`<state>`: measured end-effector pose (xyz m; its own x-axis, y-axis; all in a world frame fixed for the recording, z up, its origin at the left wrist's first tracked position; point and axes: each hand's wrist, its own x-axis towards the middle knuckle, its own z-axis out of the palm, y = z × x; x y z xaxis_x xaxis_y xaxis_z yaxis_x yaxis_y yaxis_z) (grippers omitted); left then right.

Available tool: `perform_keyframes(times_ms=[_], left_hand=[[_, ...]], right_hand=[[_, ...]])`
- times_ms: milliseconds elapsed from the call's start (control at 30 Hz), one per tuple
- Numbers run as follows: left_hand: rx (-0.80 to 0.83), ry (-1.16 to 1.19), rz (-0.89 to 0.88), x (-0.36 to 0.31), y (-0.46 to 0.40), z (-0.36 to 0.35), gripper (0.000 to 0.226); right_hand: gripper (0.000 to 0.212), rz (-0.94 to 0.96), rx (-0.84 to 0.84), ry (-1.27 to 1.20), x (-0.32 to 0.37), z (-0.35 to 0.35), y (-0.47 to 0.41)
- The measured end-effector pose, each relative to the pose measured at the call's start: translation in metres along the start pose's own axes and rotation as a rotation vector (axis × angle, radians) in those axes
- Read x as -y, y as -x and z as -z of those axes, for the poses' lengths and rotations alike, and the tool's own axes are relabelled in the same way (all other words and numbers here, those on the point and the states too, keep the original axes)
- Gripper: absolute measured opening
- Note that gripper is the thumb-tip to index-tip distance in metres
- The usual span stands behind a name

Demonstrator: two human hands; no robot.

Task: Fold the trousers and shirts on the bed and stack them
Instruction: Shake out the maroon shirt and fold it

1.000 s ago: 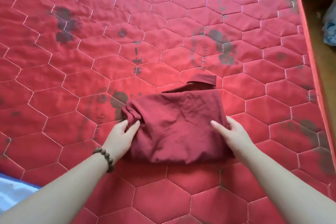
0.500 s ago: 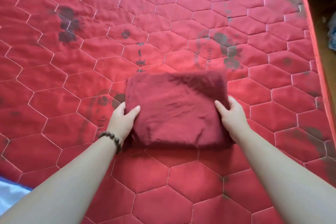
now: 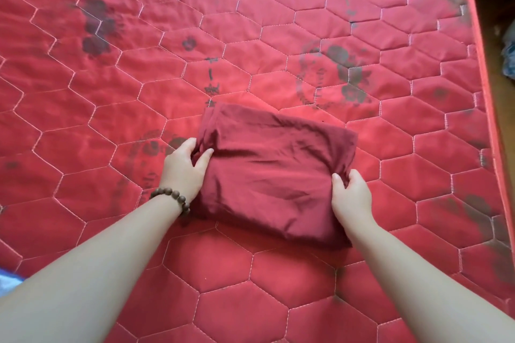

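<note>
A dark red garment (image 3: 273, 170), folded into a thick rectangle, lies on the red quilted mattress (image 3: 250, 44). My left hand (image 3: 184, 170), with a bead bracelet on the wrist, grips the bundle's left edge, thumb on top and fingers curled under the cloth. My right hand (image 3: 351, 195) grips the right edge in the same way, thumb pressed into a bunched fold. The bundle sits slightly askew, its far left corner higher in view. No other trousers or shirts are in view.
The mattress has hexagon stitching and faded dark prints. Its right edge (image 3: 485, 92) borders a dark floor with a bluish object (image 3: 509, 61). A pale blue cloth (image 3: 7, 282) shows at the lower left.
The loose top flap was folded down into a compact rectangle. Both hands then carried the bundle a little rightwards and turned it slightly, and they now grip its sides more tightly.
</note>
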<state>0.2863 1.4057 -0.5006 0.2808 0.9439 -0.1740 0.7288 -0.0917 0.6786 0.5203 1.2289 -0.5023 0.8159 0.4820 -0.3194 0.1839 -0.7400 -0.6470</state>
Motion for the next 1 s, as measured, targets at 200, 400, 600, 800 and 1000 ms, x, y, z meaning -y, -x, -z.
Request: perform_keyframes(times_ms=[200,400,600,800,1000], left_hand=[[-0.24,-0.38,-0.202,-0.046,0.043,-0.007,0.041],[0.213,-0.615,-0.467,-0.077,0.126,-0.098,0.079],[0.299,-0.728,-0.323,-0.066,0.129,-0.124,0.109],[0.349,-0.74,-0.437,-0.049,0.131,-0.103,0.11],[0.543,-0.841,-0.78,-0.002,0.121,-0.049,0.106]], right_hand=[[0.031,0.428,-0.253,0.354,0.006,0.025,0.012],[0.045,1.029,0.227,0.747,0.021,-0.002,-0.023],[0.054,0.956,0.294,0.85,0.001,-0.02,-0.034],[0.055,0.823,0.239,0.789,-0.008,-0.025,-0.006],[0.055,0.506,0.117,0.7,-0.016,-0.051,0.076]])
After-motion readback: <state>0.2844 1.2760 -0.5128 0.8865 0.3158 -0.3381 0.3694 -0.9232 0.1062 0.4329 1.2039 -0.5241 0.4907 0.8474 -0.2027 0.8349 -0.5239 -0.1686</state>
